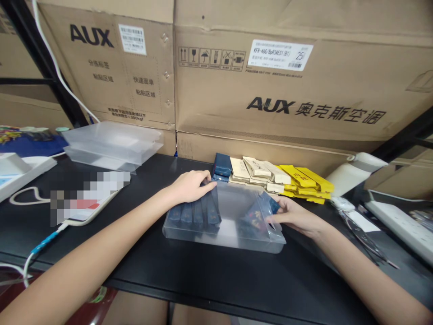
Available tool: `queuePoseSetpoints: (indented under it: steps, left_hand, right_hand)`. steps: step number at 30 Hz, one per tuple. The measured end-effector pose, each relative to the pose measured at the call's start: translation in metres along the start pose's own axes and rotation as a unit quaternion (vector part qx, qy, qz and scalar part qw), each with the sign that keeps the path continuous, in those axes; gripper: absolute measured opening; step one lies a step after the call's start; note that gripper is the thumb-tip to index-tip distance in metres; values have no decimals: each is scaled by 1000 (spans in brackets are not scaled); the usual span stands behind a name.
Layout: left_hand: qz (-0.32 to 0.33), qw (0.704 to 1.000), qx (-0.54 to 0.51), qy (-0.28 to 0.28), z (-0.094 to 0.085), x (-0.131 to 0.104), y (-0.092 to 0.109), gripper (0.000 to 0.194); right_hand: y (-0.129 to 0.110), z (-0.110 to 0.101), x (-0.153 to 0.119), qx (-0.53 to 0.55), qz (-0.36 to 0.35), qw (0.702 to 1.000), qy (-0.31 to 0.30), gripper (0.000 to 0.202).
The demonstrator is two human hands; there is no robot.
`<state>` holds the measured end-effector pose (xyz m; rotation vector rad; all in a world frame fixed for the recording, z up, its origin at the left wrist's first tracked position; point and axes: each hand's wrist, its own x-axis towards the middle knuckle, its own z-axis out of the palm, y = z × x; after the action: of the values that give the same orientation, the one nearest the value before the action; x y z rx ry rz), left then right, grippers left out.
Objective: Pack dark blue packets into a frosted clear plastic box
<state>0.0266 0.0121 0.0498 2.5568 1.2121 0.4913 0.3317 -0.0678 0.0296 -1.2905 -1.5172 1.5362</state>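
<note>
On the black table lies a clear plastic box [233,237], with several dark blue packets [194,212] side by side in its left part. My left hand [192,186] curls over the box's far left edge, thumb above the packets; its fingertips are partly hidden. At the box's right end, my right hand [297,217] pinches a dark blue patterned packet [259,212]. Much of that packet shows through the clear plastic, and one corner sticks out by my fingers. Behind the box are stacked a dark blue packet pile [222,164], cream packets [260,171] and yellow packets [306,180].
Clear plastic trays [113,140] are stacked at the back left, near a phone [101,198] on a cable. A white bottle [355,174], a dark cable [361,234] and a power strip [402,230] are on the right. Large cardboard boxes [216,99] stand behind.
</note>
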Motion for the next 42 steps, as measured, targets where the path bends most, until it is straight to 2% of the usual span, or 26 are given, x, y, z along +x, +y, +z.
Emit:
queuePoseSetpoints:
  steps: [3,6,9,16,21,28,42]
  left_hand:
    - [0,1000,1,-1,0,0,0,31]
    - [4,1000,4,3,1,1,-1,31]
    - [4,1000,4,4,1,0,-1,31]
    - [3,1000,2,1,1,0,-1,31]
    - [8,1000,3,3,1,0,-1,34]
    - [6,1000,2,0,0,0,0,34]
    - [10,1000,5,3,1,0,-1,33]
  right_hand:
    - [1,0,1,-13,0,1000,10,39]
    - [4,1,2,-24,-8,999,47,30]
    - [4,2,3,-30,-22,996,80,36]
    - [-4,6,0,-43,-14,998,51,33]
    - [-1,4,0,-92,-26,995,25,32]
    - [6,5,1,-139,-56,988,31,33]
    - [2,11,-1,-122,-56,990,35,51]
